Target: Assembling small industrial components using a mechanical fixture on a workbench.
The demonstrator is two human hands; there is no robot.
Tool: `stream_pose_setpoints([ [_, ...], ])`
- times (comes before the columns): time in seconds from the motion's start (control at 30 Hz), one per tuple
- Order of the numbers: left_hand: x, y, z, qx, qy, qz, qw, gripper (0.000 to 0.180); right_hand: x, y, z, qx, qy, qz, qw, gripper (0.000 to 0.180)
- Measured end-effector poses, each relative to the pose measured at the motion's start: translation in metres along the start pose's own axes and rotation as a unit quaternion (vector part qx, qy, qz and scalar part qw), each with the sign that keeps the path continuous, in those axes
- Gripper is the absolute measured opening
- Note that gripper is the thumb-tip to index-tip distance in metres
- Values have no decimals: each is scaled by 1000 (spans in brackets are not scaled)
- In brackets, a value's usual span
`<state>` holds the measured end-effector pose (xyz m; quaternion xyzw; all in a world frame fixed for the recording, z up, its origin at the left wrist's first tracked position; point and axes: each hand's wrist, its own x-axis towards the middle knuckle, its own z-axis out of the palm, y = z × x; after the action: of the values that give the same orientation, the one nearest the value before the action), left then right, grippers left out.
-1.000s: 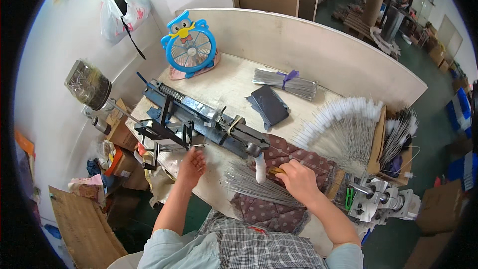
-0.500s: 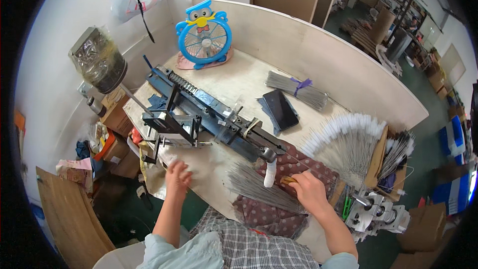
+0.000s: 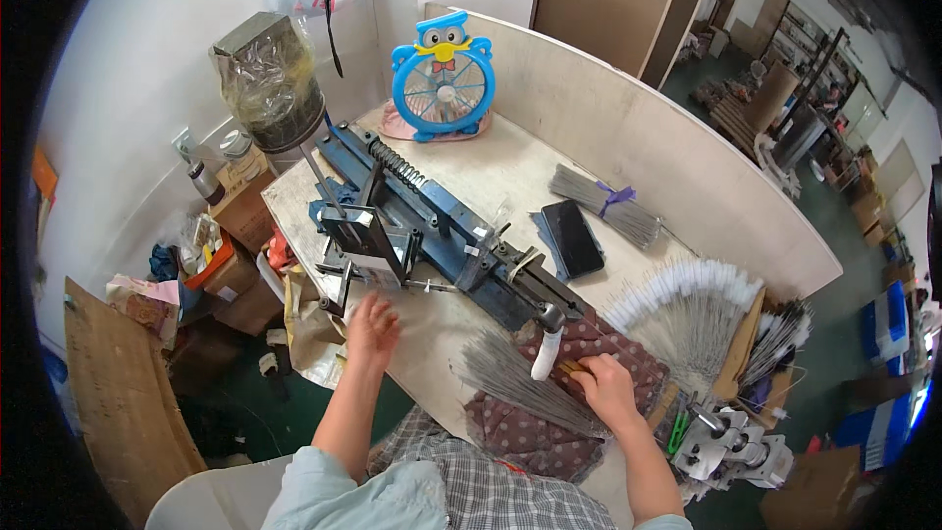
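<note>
My left hand is raised, its fingers apart and nothing visible in them. It is just on the near side of a black metal bracket with a crank, part of a long blue-black bench machine. My right hand pinches a small yellowish-brown piece whose kind I cannot make out. Left of that hand, a white-wrapped lever hangs from the machine's near end. Below the lever a loose bundle of thin metal wires lies partly on a dotted brown cloth.
White-tipped wire brushes fan out on the right, beside a grey metal device. Farther back are a phone, a tied wire bundle and a blue fan. Boxes and bags crowd the left side.
The whole view has shifted, so the bench appears farther right. My left hand has moved up and closer to the bracket. The right hand keeps its pinch near the white-wrapped lever.
</note>
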<state>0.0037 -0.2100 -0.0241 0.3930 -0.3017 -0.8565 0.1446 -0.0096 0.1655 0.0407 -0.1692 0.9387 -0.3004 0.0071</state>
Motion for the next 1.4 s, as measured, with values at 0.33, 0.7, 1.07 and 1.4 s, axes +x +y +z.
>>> stream_pose_setpoints([
  [0.33, -1, -4, 54, 241, -134, -143, 951, 31, -4, -11, -10, -3, -24, -18, 1000, 19],
  [0.7, -17, -38, 50, 195, -126, 96, 968, 13, -1, -42, -75, -9, 67, -72, 995, 18],
  [1.07, -155, -162, 155, 249, -469, -89, 843, 24, -12, -1, -94, 105, 118, 107, 982, 18],
  [1.4, -164, -152, 169, 322, -462, -76, 823, 20, -23, 19, -98, 209, 54, 60, 975, 21],
])
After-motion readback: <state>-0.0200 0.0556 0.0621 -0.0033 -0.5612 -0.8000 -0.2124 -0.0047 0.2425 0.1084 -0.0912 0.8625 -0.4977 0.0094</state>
